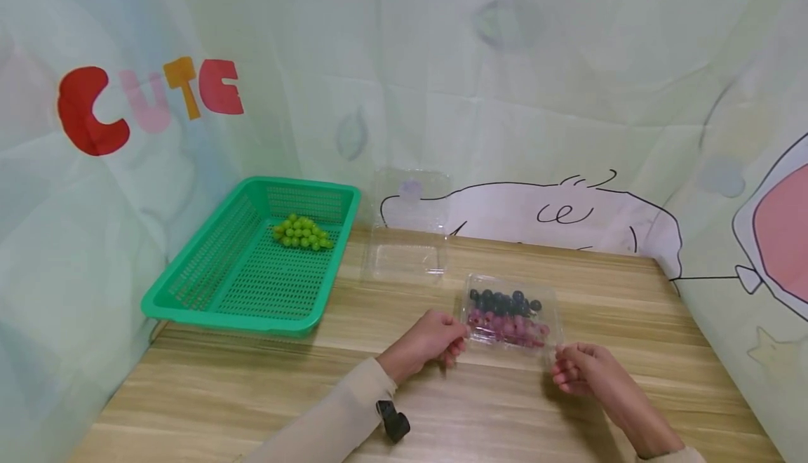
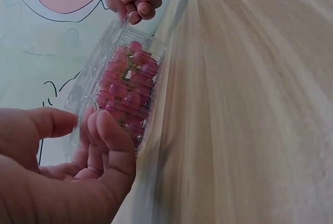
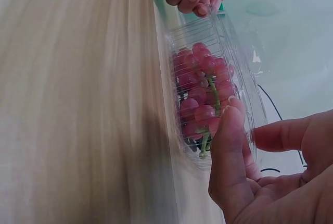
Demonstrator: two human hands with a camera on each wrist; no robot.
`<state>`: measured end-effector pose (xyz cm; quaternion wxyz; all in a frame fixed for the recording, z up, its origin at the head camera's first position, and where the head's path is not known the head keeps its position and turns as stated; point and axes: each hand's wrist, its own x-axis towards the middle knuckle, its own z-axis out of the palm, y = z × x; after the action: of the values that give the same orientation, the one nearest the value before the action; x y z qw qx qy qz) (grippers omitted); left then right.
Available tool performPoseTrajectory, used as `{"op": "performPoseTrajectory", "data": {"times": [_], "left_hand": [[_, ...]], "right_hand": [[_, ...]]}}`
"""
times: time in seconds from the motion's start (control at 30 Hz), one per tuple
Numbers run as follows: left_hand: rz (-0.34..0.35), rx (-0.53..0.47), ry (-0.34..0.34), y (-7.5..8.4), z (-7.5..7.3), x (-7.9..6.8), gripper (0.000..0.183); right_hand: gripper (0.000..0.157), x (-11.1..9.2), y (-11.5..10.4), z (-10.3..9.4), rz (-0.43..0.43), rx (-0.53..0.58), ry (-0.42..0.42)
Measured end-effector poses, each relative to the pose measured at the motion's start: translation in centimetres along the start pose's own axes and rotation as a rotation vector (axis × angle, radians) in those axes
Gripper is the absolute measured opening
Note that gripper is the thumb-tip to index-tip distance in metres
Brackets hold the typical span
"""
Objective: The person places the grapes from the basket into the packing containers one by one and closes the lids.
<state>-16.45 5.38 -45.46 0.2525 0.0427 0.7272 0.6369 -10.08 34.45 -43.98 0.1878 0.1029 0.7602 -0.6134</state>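
Observation:
A clear plastic clamshell box (image 1: 548, 296) lies on the wooden table, with pink grapes (image 1: 508, 326) along its near side and dark grapes (image 1: 499, 302) behind them. At its near left corner, my left hand (image 1: 432, 340) pinches the rim between thumb and fingers. The right hand (image 1: 583, 368) does the same at the near right corner. In the left wrist view, the left thumb (image 2: 54, 122) is on the lid side and the curled fingers are under the rim. From the right wrist view, a green stem (image 3: 213, 94) shows among the pink grapes.
A green plastic basket (image 1: 151, 303) stands at the left with a bunch of green grapes (image 1: 301, 233) inside. Behind the box, near the back wall, sits another clear clamshell box (image 1: 407, 261) with its lid raised. Printed cloth walls (image 1: 568, 98) enclose the table (image 1: 480, 407).

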Motion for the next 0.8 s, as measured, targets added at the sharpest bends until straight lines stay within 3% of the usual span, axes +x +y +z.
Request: {"op": "performPoseTrajectory", "data": {"times": [0.6, 0.8], "left_hand": [[0.010, -0.100, 0.042, 0.1, 0.2, 2.7, 0.026], [0.024, -0.130, 0.061, 0.3, 0.3, 3.4, 0.026]], "right_hand": [[0.029, 2.7, -0.9, -0.5, -0.001, 0.057, 0.066], [0.035, 3.3, -1.4, -0.6, -0.019, 0.018, 0.089]]}}
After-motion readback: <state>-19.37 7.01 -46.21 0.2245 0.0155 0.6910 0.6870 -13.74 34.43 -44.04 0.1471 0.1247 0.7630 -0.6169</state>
